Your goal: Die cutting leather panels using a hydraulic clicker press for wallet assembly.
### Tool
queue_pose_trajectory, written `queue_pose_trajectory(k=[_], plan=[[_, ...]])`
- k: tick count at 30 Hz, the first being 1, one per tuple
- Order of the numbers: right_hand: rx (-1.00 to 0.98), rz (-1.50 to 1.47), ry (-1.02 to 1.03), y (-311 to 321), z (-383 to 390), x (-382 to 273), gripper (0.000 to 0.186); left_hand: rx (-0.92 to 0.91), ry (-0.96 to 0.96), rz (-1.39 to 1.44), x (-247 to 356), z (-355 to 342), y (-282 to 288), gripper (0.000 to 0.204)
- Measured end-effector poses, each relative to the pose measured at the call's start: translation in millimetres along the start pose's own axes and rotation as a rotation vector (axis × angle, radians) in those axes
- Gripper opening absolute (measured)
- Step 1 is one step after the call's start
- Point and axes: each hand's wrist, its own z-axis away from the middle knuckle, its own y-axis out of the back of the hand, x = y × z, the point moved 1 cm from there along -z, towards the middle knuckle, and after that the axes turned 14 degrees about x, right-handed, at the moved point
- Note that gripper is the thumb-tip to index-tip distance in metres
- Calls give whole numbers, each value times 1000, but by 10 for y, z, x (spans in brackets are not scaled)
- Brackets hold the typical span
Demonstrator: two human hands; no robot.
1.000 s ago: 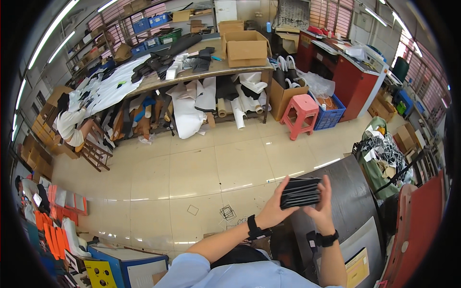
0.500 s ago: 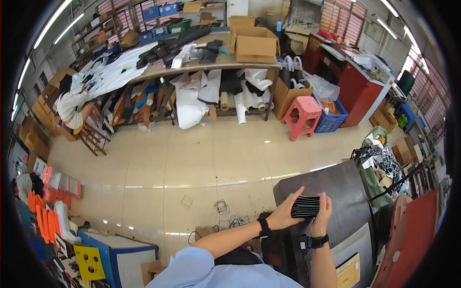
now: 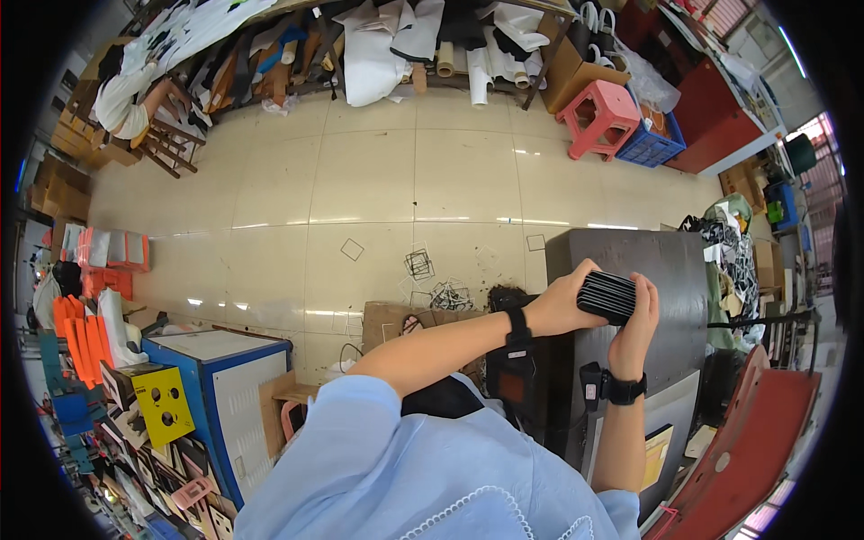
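Observation:
Between my two hands is a stack of thin black rectangular pieces (image 3: 607, 298) with pale edges, held above a dark machine top (image 3: 625, 249). My left hand (image 3: 564, 304) closes on the stack's left end, the thumb along its near side. My right hand (image 3: 637, 315) presses against the right end with its fingers upright. The layers fan slightly, and their number is too fine to tell. Dark bands are on both wrists. A grey plate (image 3: 661, 409) lies on the machine near my right forearm, with a yellow sheet (image 3: 656, 456) on it.
Thin black frame-shaped scraps (image 3: 450, 295) litter the floor beyond my left forearm. A blue-and-white cabinet (image 3: 243, 396) stands at left, a red machine panel (image 3: 751, 441) at right. Further off are a pink stool (image 3: 601, 117), a blue crate (image 3: 650, 144) and a seated person (image 3: 126, 103).
The view has tilted downward, so the far table has mostly left the picture. Both hands still grip the stack over the machine, and the stack now slants down to the right.

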Motion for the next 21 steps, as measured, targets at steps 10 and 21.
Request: queue_pose_trajectory(k=[10, 21], plan=[[-419, 158, 137, -1466, 1153, 85, 34, 182, 347, -5, 650, 577, 1856, 64], [-913, 85, 298, -2885, 820, -39, 43, 502, 389, 152, 1003, 450, 3309, 67]])
